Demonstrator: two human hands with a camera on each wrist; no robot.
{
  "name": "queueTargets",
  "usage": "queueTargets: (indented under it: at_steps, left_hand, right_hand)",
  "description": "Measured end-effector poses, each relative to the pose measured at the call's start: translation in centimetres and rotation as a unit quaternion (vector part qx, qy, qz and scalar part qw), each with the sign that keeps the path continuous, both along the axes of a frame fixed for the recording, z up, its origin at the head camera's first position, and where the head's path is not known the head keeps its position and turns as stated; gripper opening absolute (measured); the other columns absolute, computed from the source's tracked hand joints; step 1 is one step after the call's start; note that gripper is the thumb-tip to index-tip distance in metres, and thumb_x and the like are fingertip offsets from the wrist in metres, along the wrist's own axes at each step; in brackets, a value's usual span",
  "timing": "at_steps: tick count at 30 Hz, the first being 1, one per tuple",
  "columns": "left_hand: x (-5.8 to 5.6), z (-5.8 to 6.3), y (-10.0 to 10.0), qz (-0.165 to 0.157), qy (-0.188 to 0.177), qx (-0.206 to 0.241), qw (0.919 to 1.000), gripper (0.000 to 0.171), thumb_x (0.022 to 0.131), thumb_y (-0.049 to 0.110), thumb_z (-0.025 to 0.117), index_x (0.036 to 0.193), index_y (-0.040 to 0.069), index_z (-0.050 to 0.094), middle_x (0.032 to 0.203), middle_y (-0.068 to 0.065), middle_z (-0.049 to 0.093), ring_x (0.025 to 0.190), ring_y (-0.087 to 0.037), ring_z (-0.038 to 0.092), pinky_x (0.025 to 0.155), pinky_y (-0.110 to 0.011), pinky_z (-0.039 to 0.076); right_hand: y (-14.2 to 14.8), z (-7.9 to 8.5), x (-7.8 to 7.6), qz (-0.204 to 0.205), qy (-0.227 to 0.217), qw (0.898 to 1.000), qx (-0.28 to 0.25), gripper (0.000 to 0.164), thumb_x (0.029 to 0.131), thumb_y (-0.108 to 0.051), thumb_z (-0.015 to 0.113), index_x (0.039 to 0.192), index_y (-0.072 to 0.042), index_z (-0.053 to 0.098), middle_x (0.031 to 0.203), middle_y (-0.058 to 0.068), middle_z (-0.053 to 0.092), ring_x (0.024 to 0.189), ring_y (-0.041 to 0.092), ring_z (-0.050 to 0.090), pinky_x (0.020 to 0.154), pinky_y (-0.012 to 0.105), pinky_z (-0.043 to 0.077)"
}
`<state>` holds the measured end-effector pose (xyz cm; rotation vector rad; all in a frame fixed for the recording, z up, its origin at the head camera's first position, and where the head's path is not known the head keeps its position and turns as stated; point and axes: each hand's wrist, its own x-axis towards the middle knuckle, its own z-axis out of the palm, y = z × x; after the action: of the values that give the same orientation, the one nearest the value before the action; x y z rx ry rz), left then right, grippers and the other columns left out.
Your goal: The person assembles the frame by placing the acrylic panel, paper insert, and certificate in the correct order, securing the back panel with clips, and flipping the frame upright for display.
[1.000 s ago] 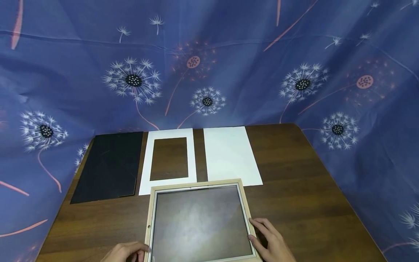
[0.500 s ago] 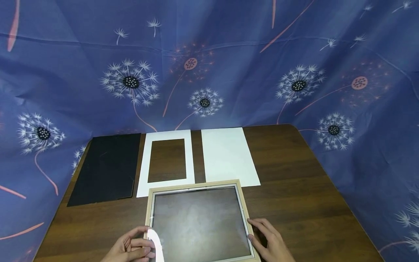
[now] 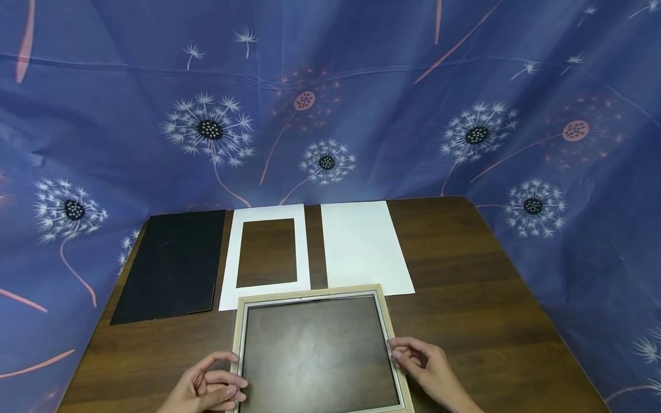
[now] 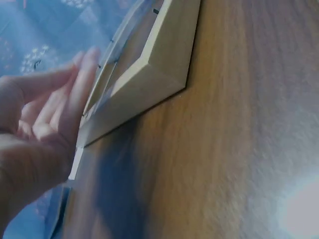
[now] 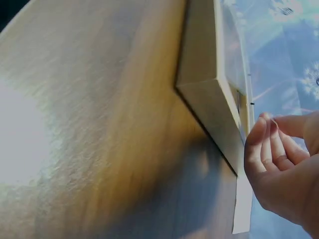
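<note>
A light wooden picture frame [image 3: 386,319] lies on the table, its inner silver lip facing up. A clear sheet [image 3: 315,350] spans its opening; in the wrist views its edge bows slightly above the wood. At the frame's left side, my left hand [image 3: 203,385] holds the sheet's edge between thumb and fingers. Opposite it, my right hand [image 3: 428,367] pinches the sheet's right edge, thumb against fingertips in the right wrist view. The exact contact at the left fingertips is hard to make out. The frame's near left corner is cut off in the head view.
Behind the frame lie a black backing board [image 3: 170,267], a white mat [image 3: 231,258] with a rectangular cut-out, and a plain white sheet [image 3: 364,246]. The frame's far edge comes close to the mat and sheet. A blue dandelion-print cloth [image 3: 382,115] hangs around the wooden table [image 3: 480,321].
My left hand moved up along the frame's left side and took the clear sheet's edge, which flashed white half a second ago. My right hand shifted from the frame's side to pinch the sheet.
</note>
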<state>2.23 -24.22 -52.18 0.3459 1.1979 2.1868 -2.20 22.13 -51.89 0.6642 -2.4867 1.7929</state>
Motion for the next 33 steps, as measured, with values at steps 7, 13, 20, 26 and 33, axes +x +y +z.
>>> queueTargets:
  at_steps: [7,13,20,26,33]
  left_hand:
    - [-0.8,1.1,1.5,0.113,0.046,-0.224,0.9669,0.049,0.087,-0.001,0.063,0.128,-0.013,0.041,0.097,-0.013,0.069,0.087,-0.02,0.07,0.072,-0.034,0.056]
    - [-0.5,2.0,2.8,0.172,0.093,-0.487,0.851,0.034,0.08,0.006,0.073,0.112,-0.001,0.066,0.077,0.003,0.069,0.064,0.0,0.058,0.058,-0.02,0.048]
    - [-0.3,2.4,3.9,0.195,0.063,-0.59,0.7808,0.032,0.073,0.0,0.073,0.105,0.005,0.071,0.071,0.006,0.066,0.061,-0.003,0.055,0.06,-0.019,0.044]
    - [0.0,2.7,4.6,0.204,0.109,-0.636,0.7362,0.033,0.072,0.001,0.072,0.104,0.008,0.072,0.067,0.011,0.059,0.059,0.0,0.048,0.057,-0.018,0.041]
    - [0.2,3.0,5.1,0.186,0.169,-0.686,0.6826,0.03,0.072,0.01,0.079,0.101,0.009,0.073,0.069,0.013,0.051,0.06,0.0,0.041,0.054,-0.02,0.034]
  right_hand:
    - [0.0,-0.2,-1.1,-0.007,-0.037,0.999,-0.028,0.02,0.086,0.003,0.064,0.105,0.01,0.063,0.078,0.02,0.066,0.063,0.017,0.064,0.051,0.03,0.052]
    - [0.0,-0.7,-0.8,-0.052,0.011,0.998,0.043,0.019,0.08,0.004,0.07,0.099,0.002,0.069,0.077,0.005,0.068,0.062,0.005,0.062,0.051,0.021,0.051]
    - [-0.4,-0.7,-0.7,-0.076,0.067,0.989,0.111,0.02,0.075,0.001,0.076,0.094,-0.002,0.074,0.074,-0.005,0.066,0.064,-0.002,0.058,0.051,0.015,0.048]
    - [-0.8,-0.1,-0.7,-0.105,0.075,0.978,0.164,0.018,0.072,-0.001,0.079,0.089,-0.004,0.075,0.069,-0.015,0.06,0.061,-0.007,0.05,0.05,0.014,0.045]
    - [-1.0,0.4,-0.8,-0.095,0.034,0.978,0.181,0.031,0.071,0.002,0.078,0.102,0.001,0.071,0.07,-0.012,0.062,0.059,-0.006,0.051,0.049,0.016,0.045]
